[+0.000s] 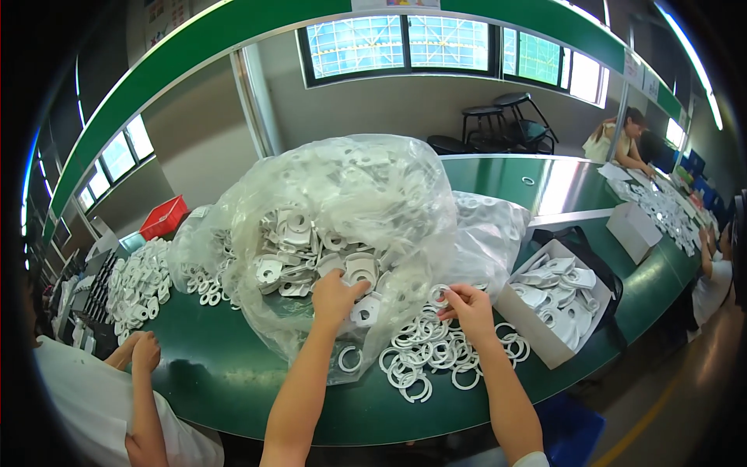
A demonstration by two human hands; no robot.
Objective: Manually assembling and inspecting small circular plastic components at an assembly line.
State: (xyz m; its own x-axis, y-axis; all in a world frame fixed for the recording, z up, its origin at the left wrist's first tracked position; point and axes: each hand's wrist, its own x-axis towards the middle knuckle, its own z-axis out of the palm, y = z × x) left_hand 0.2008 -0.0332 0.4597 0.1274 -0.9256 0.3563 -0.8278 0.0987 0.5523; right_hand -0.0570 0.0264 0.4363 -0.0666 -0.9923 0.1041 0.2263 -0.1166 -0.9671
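- The left hand [336, 298] is inside the mouth of the clear bag [342, 210]; its fingers are curled on a white bracket [359, 271] at the top of the heap in the bag.
- The right hand [467, 305] is pinched closed on one white ring [440, 295], just above the pile of rings [424, 354] on the green table [233, 373].
- To the right of the right hand stands an open box [545, 342] with finished parts [556, 292].
- I judge it better to lift only one bracket, clear of the bag film, so its neighbours do not slide out.
- The ring should stay flat between the fingertips, because it looks thin and light.
- A co-worker's arm [144, 373] is far to the left of the left hand.
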